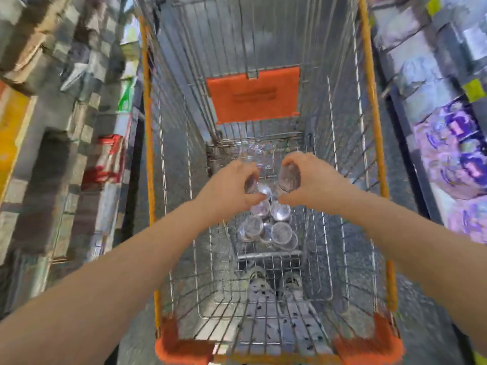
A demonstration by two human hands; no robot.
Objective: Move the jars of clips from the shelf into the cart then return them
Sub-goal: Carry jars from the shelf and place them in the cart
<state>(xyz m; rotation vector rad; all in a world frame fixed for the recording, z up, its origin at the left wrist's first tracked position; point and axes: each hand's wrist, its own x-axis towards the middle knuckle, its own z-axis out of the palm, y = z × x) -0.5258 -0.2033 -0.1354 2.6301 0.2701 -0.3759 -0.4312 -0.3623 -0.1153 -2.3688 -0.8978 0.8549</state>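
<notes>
Both my hands reach down into a wire shopping cart with orange trim. My left hand grips a small clear jar, and my right hand grips another clear jar. The two held jars hang close together above the cart floor. Below them, several clear lidded jars lie clustered on the cart's wire bottom. The picture is blurred, so the clips inside the jars cannot be made out.
An orange child-seat flap hangs at the cart's far end. Shelves with boxed goods line the left side, and shelves with purple packages line the right. My shoes show through the cart floor.
</notes>
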